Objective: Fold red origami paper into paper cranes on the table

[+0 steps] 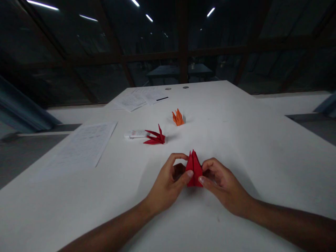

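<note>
Red folded paper piece: pointed, two upright tips, standing on the white bench between both hands, near the bench's front edge. All places below taken from this piece.

Left hand: thumb tip pressed on the piece's left face, forefinger arched over toward its top, grip clamped on the left side. Right hand: thumb tip on the lower right face, other fingers curled behind, grip clamped on the right side. Both forearms run in from the bottom of the view.

Beyond and left of the piece: a finished red paper figure with several spiked points, lying flat on the bench. Just left of that, touching or nearly so, a small white tube; label too small to read.

Farther beyond, slightly left: an orange paper figure, points upward, standing alone.

Far left: a printed sheet lying flat. Farther back left: more loose papers with a dark pen on them.

Room dim; dark window panes behind the bench.
</note>
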Demonstrator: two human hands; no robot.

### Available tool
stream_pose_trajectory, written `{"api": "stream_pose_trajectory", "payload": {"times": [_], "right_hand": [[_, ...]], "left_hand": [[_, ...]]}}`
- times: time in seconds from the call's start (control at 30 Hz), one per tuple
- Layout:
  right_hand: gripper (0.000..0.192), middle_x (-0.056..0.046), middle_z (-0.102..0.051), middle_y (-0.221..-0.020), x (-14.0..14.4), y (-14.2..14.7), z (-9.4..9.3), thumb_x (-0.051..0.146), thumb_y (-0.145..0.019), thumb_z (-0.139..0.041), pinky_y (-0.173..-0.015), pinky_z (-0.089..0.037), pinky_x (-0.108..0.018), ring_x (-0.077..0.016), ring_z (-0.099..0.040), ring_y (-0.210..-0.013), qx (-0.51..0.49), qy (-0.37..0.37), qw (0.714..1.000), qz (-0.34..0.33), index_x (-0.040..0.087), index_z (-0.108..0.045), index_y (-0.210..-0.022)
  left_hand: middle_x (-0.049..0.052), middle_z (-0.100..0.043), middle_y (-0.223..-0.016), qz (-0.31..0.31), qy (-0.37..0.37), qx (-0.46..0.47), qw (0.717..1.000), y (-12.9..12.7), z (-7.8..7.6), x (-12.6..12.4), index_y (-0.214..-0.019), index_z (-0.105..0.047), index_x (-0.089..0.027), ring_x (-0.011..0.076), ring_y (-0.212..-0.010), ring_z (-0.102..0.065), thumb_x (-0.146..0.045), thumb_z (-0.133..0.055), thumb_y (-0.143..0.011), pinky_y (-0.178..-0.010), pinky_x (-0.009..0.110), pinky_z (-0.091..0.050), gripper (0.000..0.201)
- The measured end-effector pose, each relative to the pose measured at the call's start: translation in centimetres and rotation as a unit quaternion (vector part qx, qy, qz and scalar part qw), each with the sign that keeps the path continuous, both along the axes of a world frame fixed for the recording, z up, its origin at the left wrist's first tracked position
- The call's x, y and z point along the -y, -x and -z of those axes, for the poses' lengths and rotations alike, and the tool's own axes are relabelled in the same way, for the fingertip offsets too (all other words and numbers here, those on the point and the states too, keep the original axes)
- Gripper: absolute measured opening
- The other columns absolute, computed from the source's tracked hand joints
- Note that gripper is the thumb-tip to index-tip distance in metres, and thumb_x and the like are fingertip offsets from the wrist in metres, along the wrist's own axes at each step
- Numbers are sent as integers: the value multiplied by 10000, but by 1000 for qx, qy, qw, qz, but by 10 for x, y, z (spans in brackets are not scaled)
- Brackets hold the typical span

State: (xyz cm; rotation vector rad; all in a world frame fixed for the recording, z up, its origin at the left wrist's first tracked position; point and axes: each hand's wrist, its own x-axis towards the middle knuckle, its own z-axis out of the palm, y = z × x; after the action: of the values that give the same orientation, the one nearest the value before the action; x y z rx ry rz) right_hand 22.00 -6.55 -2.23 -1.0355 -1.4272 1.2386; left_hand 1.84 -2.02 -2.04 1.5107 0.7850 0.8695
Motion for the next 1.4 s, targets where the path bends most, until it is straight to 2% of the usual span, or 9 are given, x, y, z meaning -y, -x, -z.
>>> {"api": "stream_pose_trajectory", "payload": {"times": [0.17, 0.37, 0.5, 0.67, 0.83, 0.97, 1.1, 1.27, 1.4], "right_hand": [[123, 9, -610, -873, 0, 0, 2, 336, -993, -601, -729, -456, -283, -157, -568, -802, 5, 3, 1000, -3, 230, -563, -943], [180, 9, -609, -838, 2, -2, -1, 372, -1016, -562, -674, -422, -268, -155, -560, -783, 45, -24, 999, -4, 221, -569, -918], [164, -7, -642, -912, 2, -2, -1, 382, -1035, -529, -730, -466, -276, -161, -604, -830, 43, -53, 998, 14, 230, -593, -1033], [165, -37, -670, -1067, -6, -7, 2, 345, -1022, -557, -870, -506, -304, -183, -641, -977, 62, -91, 992, 59, 248, -616, -1142], [288, -41, -668, -1166, -14, -16, 1, 266, -1008, -570, -893, -524, -319, -181, -649, -1025, 77, -133, 987, 52, 303, -613, -1290], [261, -26, -680, -1079, -14, -19, -6, 184, -971, -594, -873, -519, -321, -170, -649, -952, 111, -177, 977, 49, 294, -673, -1195], [174, -29, -687, -1019, -14, -21, -8, 157, -939, -620, -838, -524, -327, -173, -650, -906, 116, -194, 972, 66, 251, -664, -1079], [297, -43, -691, -1072, -17, -24, -7, 159, -939, -636, -847, -528, -330, -172, -651, -927, 135, -232, 961, 62, 265, -649, -1217], [240, -41, -675, -1002, -19, -25, -10, 100, -907, -637, -819, -525, -315, -167, -643, -901, 140, -273, 951, 48, 241, -694, -1094]], "left_hand": [[45, -670, -983, 19, 23, 55, 998, -1, -2, -4, -1257, -491, -241, 149, -818, -645, -339, -750, -891, -701, 264, -523, 459], [-17, -665, -819, 31, 58, 87, 994, -3, 3, -7, -1241, -541, -235, 129, -748, -648, -289, -797, -851, -729, 272, -528, 470], [-12, -690, -819, 29, 72, 83, 993, -2, 4, -7, -1218, -560, -230, 145, -752, -673, -286, -802, -844, -742, 298, -546, 449], [-1, -707, -836, 40, 50, 44, 997, -2, 0, -5, -1257, -586, -218, 153, -779, -674, -257, -798, -839, -752, 294, -523, 471], [22, -720, -881, 63, 40, 9, 997, -2, -1, -5, -1341, -567, -218, 167, -822, -670, -275, -770, -868, -794, 310, -501, 518], [12, -708, -879, 66, 43, 9, 997, -1, -1, -5, -1347, -557, -232, 167, -823, -666, -275, -759, -879, -799, 314, -500, 512], [9, -705, -873, 70, 58, 9, 996, -1, -3, -5, -1343, -548, -231, 165, -807, -669, -269, -754, -884, -789, 318, -508, 504], [21, -710, -887, 76, 56, 0, 995, -2, -4, -5, -1342, -542, -211, 174, -815, -672, -267, -754, -882, -797, 331, -507, 509], [6, -686, -852, 82, 54, -12, 995, -2, -3, -5, -1305, -568, -206, 153, -782, -635, -275, -760, -875, -753, 301, -484, 476]]}}
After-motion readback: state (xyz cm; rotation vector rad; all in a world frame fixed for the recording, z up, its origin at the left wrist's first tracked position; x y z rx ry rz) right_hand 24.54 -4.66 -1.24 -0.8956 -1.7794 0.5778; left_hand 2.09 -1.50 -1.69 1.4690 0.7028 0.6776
